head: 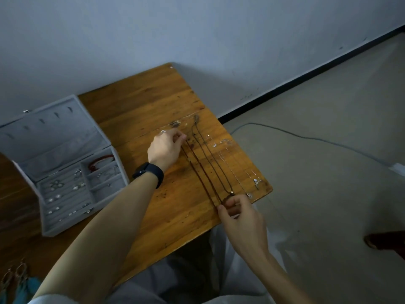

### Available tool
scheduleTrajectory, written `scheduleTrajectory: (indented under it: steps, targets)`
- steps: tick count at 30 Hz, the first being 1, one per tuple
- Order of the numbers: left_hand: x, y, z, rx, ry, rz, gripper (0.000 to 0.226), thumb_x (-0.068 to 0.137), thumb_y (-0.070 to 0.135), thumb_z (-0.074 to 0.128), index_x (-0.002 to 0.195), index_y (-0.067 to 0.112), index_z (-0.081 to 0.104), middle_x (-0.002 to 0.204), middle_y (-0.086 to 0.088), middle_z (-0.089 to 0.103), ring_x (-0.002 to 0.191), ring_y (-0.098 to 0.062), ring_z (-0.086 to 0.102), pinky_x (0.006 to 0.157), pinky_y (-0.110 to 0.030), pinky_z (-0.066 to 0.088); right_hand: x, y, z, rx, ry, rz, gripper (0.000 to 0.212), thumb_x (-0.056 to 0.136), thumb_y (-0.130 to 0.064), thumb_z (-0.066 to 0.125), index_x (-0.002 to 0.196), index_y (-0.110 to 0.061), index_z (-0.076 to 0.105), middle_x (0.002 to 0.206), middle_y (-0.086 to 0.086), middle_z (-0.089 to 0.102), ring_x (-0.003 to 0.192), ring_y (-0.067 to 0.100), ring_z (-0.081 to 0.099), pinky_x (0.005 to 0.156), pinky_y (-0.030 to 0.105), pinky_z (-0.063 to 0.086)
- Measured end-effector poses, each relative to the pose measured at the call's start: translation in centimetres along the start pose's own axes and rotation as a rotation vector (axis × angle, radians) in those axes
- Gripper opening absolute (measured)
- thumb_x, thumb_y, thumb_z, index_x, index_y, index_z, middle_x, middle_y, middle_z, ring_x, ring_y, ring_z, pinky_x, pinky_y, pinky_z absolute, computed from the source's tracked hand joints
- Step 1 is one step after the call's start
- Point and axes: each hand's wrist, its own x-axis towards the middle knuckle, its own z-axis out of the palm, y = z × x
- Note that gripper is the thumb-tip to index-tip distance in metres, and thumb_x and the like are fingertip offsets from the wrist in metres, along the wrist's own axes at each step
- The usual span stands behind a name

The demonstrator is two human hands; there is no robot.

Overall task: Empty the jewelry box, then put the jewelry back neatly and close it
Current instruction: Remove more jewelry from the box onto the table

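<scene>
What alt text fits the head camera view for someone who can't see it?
A person stretches a red cord necklace along a wooden table, left hand pinching its far end, right hand its near end. Two more necklaces lie beside it; an open grey jewelry box sits to the left.

A worn orange-brown wooden plank table (153, 102) stands with its far edge against a pale blue-grey painted wall (197, 29); a black skirting strip (306, 77) runs along the wall's foot; beside the table lies a dull beige floor (328, 194); a thin grey cable (317, 139) snakes across it to a small white block (397, 168) at the right edge; a dark reddish-brown object (385, 240), cut off by the frame, sits nearer.
</scene>
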Motion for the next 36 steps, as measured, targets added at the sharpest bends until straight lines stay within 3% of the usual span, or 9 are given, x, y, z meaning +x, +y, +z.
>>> scheduleTrajectory:
  steps: [7,11,18,24,36]
  targets:
    - [-0.2,-0.4,1.3,0.161,0.034,0.095,0.025,0.101,0.04,0.055,0.11,0.021,0.068,0.101,-0.002,0.064,0.096,-0.025,0.062,0.071,-0.044,0.058,0.7,-0.1,-0.1,-0.24,-0.02,-0.087,0.016,0.093,-0.045,0.063,0.094,-0.032,0.054,0.072,-0.012,0.06,0.065,0.002,0.06,0.06,0.028,0.057]
    - [-0.2,-0.7,1.1,0.178,0.005,0.115,0.025,0.098,0.042,0.056,0.113,0.025,0.066,0.106,-0.001,0.064,0.102,-0.025,0.061,0.075,-0.046,0.058,0.3,0.6,0.1,-0.303,-0.001,-0.211,0.024,0.096,-0.056,0.049,0.096,-0.032,0.052,0.069,-0.014,0.057,0.058,0.001,0.057,0.052,0.025,0.053]
    - [-0.1,-1.2,0.2,0.263,-0.134,0.229,0.026,0.099,0.039,0.055,0.123,0.036,0.065,0.122,0.001,0.059,0.109,-0.022,0.058,0.077,-0.042,0.058,-0.7,2.1,0.0,-0.333,0.013,-0.48,0.019,0.1,-0.042,0.053,0.112,-0.029,0.061,0.107,-0.012,0.057,0.076,0.003,0.056,0.055,0.022,0.052]
    - [0.0,-0.3,-0.1,0.386,-0.079,0.287,0.024,0.102,0.035,0.055,0.118,0.023,0.068,0.108,-0.005,0.063,0.096,-0.027,0.062,0.07,-0.036,0.051,-0.7,2.4,0.1,-0.357,-0.018,-0.497,0.023,0.102,-0.046,0.046,0.108,-0.029,0.061,0.104,-0.009,0.056,0.071,0.007,0.057,0.054,0.027,0.052]
    - [0.7,0.2,0.7,0.423,-0.024,0.236,0.023,0.103,0.03,0.051,0.11,0.013,0.064,0.103,-0.008,0.064,0.089,-0.031,0.062,0.065,-0.042,0.053,-0.8,2.1,-0.3,-0.365,0.023,-0.466,0.019,0.1,-0.042,0.048,0.102,-0.028,0.06,0.105,-0.009,0.055,0.066,0.004,0.051,0.051,0.02,0.048]
